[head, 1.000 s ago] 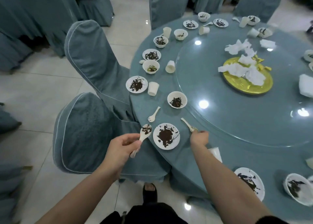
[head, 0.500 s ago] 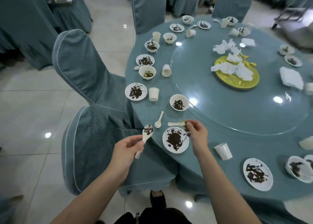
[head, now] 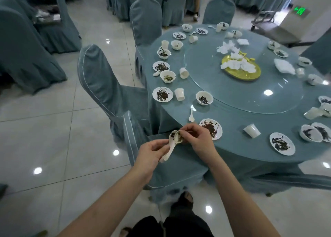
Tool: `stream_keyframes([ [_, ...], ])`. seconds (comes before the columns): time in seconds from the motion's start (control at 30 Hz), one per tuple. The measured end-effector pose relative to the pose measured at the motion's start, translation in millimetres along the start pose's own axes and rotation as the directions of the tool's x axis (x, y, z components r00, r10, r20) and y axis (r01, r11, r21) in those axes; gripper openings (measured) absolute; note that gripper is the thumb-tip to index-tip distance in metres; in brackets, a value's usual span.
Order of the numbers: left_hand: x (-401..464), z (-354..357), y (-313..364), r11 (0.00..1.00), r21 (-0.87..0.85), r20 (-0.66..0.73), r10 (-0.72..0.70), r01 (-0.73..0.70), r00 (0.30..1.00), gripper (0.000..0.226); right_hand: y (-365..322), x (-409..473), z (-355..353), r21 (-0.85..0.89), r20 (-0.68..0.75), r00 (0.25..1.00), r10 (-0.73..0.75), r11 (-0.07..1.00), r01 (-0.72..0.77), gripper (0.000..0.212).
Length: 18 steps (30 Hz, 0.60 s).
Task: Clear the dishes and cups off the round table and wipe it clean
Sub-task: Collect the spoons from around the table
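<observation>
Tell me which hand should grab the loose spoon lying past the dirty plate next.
Probably the right hand. It hovers at the table edge beside the dirty plate, with the loose spoon just beyond it. The left hand sits farther back off the table, its grip taken by the stacked spoons.

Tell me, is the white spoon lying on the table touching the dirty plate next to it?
Apart. The head view shows the lone spoon lying on the tablecloth with a strip of bare cloth between it and the dirty plate.

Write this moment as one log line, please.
step: stacking spoons | left hand: holds spoon | right hand: nests second spoon into it | third spoon: on table
</observation>
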<state>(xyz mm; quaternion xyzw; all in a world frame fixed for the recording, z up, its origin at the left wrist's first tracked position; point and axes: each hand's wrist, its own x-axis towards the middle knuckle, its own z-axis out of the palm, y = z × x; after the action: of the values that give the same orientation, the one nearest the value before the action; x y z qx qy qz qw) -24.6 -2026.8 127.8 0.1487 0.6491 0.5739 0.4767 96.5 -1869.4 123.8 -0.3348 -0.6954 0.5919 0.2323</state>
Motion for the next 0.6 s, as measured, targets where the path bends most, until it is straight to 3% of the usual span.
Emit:
stream_keyframes([
  [0.37, -28.9, -51.8, -2.0, 1.0, 0.004, 0.071, 0.002, -0.002, 0.998, 0.021, -4.4, -29.6, 60.8, -0.149, -0.102, 0.991, -0.086, 0.986, 0.07, 0.01],
  [0.6, -4.3, -61.5, 6.0, 1.0, 0.026, 0.016, -0.008, 0.007, 1.0, 0.024, -3.1, 1.2, 71.0, -0.111, -0.061, 0.996, -0.065, 0.992, 0.058, 0.007],
])
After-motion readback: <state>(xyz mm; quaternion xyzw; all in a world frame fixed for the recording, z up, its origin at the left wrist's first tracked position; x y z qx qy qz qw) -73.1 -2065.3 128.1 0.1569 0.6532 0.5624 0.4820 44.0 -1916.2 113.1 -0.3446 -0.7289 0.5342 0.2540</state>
